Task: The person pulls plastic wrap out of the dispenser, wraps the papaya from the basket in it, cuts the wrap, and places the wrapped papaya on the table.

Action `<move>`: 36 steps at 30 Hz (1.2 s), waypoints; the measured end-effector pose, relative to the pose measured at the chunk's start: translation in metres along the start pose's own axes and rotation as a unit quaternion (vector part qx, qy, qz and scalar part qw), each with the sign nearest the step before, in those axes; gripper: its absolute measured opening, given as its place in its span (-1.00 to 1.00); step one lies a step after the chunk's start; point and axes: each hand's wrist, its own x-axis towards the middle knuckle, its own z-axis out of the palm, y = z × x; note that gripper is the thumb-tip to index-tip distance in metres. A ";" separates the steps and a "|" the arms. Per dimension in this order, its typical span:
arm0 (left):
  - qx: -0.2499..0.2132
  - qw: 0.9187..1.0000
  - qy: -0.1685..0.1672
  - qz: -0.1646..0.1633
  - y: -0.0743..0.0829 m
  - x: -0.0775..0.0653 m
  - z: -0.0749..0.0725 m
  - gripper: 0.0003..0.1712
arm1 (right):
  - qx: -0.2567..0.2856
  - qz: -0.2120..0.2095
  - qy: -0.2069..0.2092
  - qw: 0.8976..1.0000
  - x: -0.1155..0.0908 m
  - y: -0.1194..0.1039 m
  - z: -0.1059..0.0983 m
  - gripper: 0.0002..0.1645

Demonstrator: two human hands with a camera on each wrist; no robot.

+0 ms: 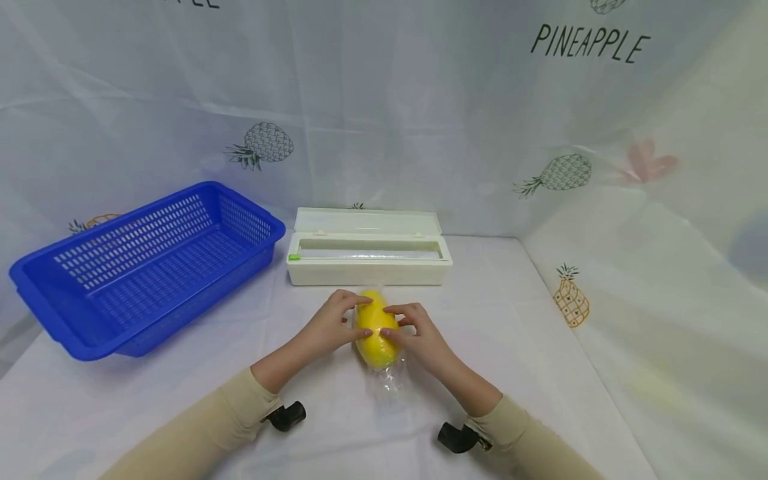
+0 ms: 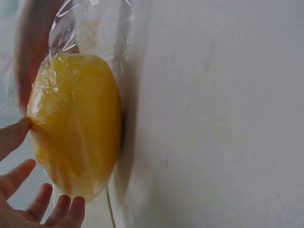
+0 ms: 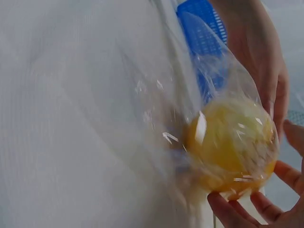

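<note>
A yellow oval fruit [image 1: 376, 330] wrapped in clear cling film [image 1: 389, 381] stands out at the table's middle. Loose film trails from its near end. My left hand [image 1: 327, 327] touches its left side with thumb and forefinger spread apart; the left wrist view shows loosely bent fingers [image 2: 42, 199] around one end. From the right, my right hand [image 1: 423, 337] rests its thumb and fingertips on the wrapped fruit. In the right wrist view, right fingertips [image 3: 219, 202] meet the fruit's edge and film bulges off it. Neither hand visibly pinches the film.
A white cling film box [image 1: 369, 273] with its lid raised sits just beyond the fruit, a roll inside. To the left stands a blue perforated basket [image 1: 174, 307]. White cloth [image 1: 384, 133] printed with pineapples hangs behind and at the right.
</note>
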 end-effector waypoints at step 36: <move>-0.030 0.999 -0.020 -0.026 -0.003 0.010 0.002 -0.57 | 0.140 0.080 -0.085 0.983 -0.061 0.010 0.006 -0.64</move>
